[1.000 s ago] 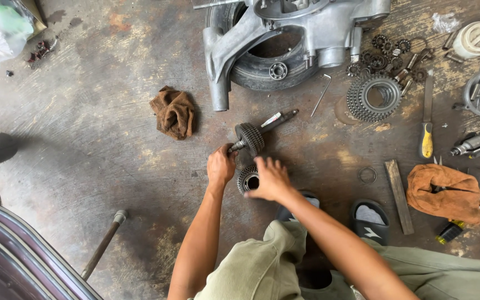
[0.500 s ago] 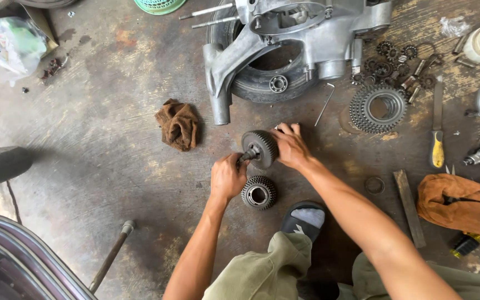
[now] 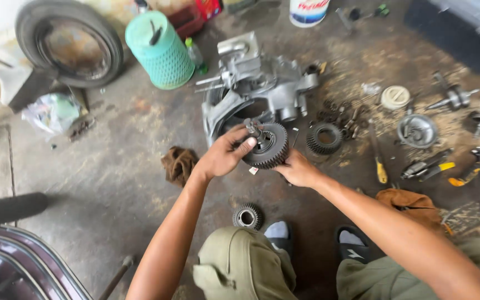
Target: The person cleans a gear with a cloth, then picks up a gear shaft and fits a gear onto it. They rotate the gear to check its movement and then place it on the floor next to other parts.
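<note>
Both hands had lifted the gear cluster (image 3: 266,145) off the floor, up toward the engine casing (image 3: 262,89) at twelve o'clock. The left hand (image 3: 226,155) gripped its shaft; the right hand (image 3: 298,169) clasped its rim. A smaller gear (image 3: 247,216) stayed on the floor at six o'clock.

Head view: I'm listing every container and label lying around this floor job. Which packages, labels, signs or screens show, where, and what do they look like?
White bucket: top edge, right of centre; round, white with red lettering on its label.
Red box: top edge, left of the bucket; red, printed, partly cut off.
Plastic bottle: beside the green mesh basket; small, clear, green cap.
Plastic bag: far left on the floor; crumpled, translucent.
No signs or screens.
</note>
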